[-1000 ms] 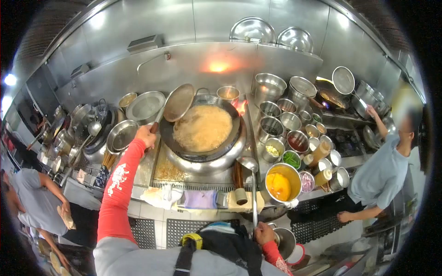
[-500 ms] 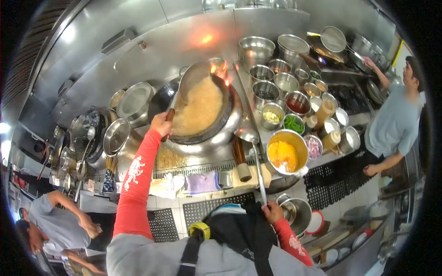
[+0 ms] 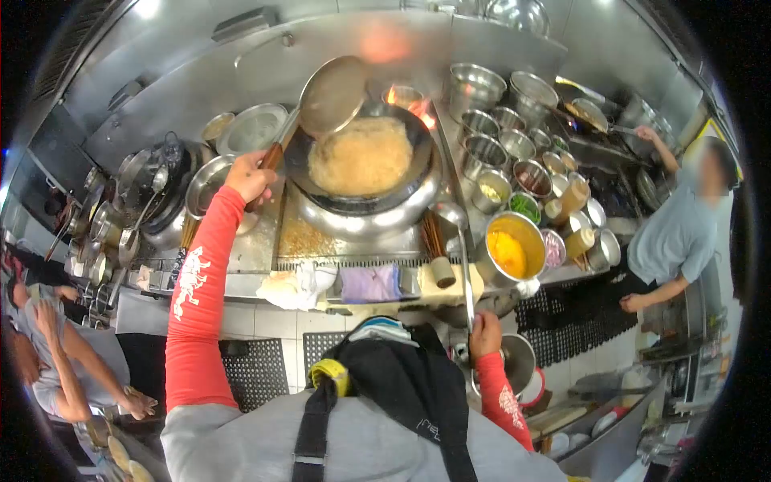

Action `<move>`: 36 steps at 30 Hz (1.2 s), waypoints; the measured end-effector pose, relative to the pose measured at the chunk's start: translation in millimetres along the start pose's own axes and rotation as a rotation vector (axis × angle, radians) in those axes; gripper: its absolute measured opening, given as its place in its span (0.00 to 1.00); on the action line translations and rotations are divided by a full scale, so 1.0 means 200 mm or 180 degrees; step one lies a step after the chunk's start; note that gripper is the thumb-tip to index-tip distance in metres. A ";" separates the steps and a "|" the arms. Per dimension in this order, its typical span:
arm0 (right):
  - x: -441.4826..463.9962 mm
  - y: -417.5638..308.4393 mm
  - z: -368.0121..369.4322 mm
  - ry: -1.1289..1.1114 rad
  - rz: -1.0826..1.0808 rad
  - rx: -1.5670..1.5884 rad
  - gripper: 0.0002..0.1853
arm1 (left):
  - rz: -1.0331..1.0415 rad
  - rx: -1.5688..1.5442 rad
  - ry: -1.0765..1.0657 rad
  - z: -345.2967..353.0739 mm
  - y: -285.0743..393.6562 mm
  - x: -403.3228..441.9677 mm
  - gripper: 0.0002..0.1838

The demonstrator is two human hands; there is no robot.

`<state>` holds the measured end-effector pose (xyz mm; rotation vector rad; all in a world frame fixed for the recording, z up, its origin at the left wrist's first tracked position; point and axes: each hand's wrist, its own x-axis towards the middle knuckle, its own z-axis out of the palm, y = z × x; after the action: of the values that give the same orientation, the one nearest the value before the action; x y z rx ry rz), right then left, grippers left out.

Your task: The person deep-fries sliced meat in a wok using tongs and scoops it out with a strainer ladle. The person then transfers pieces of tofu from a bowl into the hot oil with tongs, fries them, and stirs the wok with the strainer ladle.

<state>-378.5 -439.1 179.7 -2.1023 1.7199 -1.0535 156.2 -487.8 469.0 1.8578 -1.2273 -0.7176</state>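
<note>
My left hand (image 3: 250, 177) is closed around the wooden handle of a wide, round strainer (image 3: 333, 95), raised over the back left rim of the wok. Below it, golden, foaming oil (image 3: 361, 157) bubbles in the dark wok (image 3: 299, 159) on the burner. Low on the right, my right hand (image 3: 484, 333) grips the end of a long-handled steel ladle (image 3: 468, 269). The ladle's bowl is beside a metal pot of yellow-orange liquid (image 3: 510, 253), to the right of the burner. Whatever lies under the foam is hidden.
Flames (image 3: 411, 103) rise behind the wok. Several steel containers of ingredients (image 3: 522, 181) crowd the right counter. A folded purple cloth (image 3: 369, 283) lies on the front edge. A co-worker (image 3: 675, 233) cooks at the right; other people (image 3: 72, 353) stand at the left.
My left hand has moved left and up with the strainer, which now sits higher and shows more of the foaming oil. My right hand still holds the ladle. The view has shifted.
</note>
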 end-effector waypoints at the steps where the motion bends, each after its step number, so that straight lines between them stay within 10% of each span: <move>1: 0.03 -0.03 -0.01 -0.0190 0.0158 0.0068 0.08 | -0.0046 0.0006 0.0118 -0.05 -0.02 0.01 0.27; 6: 0.03 -0.21 0.01 -0.0651 0.0390 0.0353 0.11 | -0.0323 0.0238 0.0348 -0.16 -0.21 0.16 0.24; 10: -0.07 -0.29 -0.05 -0.1139 0.0736 0.0480 0.12 | -0.0477 -0.0375 -0.0361 -0.07 -0.51 0.37 0.03; 24: -0.16 -0.23 -0.01 -0.0798 0.0354 0.0182 0.18 | -0.0289 -0.0166 -0.0620 0.21 -0.10 -0.16 0.31; 36: -0.09 -0.14 -0.02 -0.0405 0.0851 0.0484 0.10 | 0.0363 -0.0494 -0.0456 0.02 -0.03 -0.14 0.29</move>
<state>-360.4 -414.0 191.5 -1.7496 1.7397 -0.9197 144.2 -461.4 463.2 1.6197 -1.3179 -0.8696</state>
